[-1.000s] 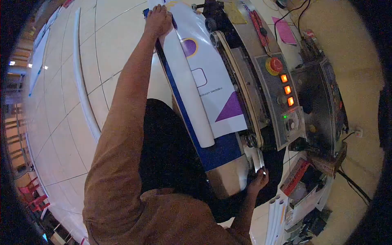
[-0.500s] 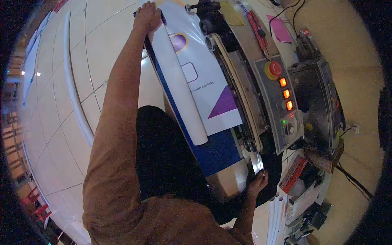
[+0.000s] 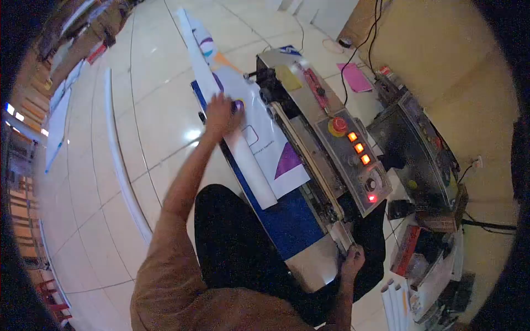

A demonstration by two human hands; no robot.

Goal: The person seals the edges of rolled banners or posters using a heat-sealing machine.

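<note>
A partly rolled white printed banner (image 3: 258,176) lies on the blue bed of a sealing machine (image 3: 290,223). Its flat part, with purple and orange shapes, runs beside the machine's belts. My left hand (image 3: 222,117) is on the white roll near its middle, its fingers smeared by motion. At the machine's near end, my right hand (image 3: 352,262) is closed at a flat metal strip (image 3: 342,236). The control panel (image 3: 359,160) shows orange lit buttons, a red emergency knob (image 3: 339,125) and a red light.
A long white tube (image 3: 122,160) lies on the tiled floor at left. Right of the machine are a dark metal box (image 3: 417,143), cables, a pink sheet (image 3: 355,77) and a red box (image 3: 406,249). Several white rolls (image 3: 395,303) lie at lower right. My dark-clad knees flank the machine.
The camera view has shifted, showing more of the banner's far end. My left hand has moved from the machine's far end down along the roll. My right hand stays at the metal strip.
</note>
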